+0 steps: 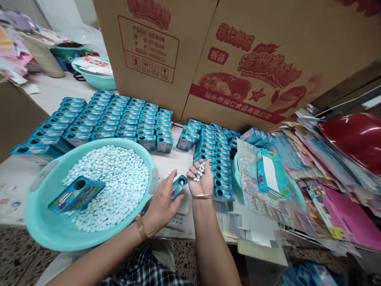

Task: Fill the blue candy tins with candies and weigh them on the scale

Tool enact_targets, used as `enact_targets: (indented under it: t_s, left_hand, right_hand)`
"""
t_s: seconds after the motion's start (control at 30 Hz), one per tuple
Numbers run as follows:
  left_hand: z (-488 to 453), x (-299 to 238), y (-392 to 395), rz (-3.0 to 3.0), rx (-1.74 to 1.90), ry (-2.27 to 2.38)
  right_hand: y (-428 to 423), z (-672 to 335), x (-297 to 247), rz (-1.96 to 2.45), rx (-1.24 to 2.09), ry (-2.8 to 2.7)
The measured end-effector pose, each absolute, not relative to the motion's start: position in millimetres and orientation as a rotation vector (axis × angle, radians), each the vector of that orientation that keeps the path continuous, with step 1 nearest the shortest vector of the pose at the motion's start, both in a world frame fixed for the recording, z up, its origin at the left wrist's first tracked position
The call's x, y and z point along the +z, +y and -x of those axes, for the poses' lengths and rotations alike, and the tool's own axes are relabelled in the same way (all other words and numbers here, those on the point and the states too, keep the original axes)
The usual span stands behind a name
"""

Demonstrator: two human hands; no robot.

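My left hand point(163, 200) grips a small blue candy box point(179, 186) just right of the teal basin point(44, 222). My right hand point(200, 180) is cupped, palm up, around a heap of small white tablets point(199, 173) right beside that box. The basin holds a mound of white and pale blue tablets point(114, 180) with a larger blue box point(76, 194) lying on them. Rows of identical small blue boxes point(107, 121) stand behind the basin, and more rows point(212, 155) stand behind my right hand.
Two big printed cardboard cartons point(238, 55) wall off the back of the table. A second teal basin point(238, 174) at the right holds a blue package and holographic sheets. Stacks of coloured printed cards point(327, 174) fill the right side. Another teal bowl point(95, 77) sits far left.
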State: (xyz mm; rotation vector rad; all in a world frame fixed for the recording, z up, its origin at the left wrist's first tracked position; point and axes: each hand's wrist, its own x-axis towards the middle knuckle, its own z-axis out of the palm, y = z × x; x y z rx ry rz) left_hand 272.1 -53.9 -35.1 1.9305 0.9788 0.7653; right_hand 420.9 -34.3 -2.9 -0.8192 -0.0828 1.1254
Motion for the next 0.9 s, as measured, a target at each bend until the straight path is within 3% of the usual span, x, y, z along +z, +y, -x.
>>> enact_targets:
  t_s: [0.47, 0.9]
  left_hand:
    - [-283.4, -35.3, -49.2, -1.822, 0.759, 1.039]
    - [-245.6, -6.0, -45.6, -1.732, 0.940, 1.044]
  right_hand:
    - [-30.7, -400.8, 6.1, 0.922, 0.968, -0.107]
    - [-38.1, -424.8, 8.1, 0.762, 1.170, -0.097]
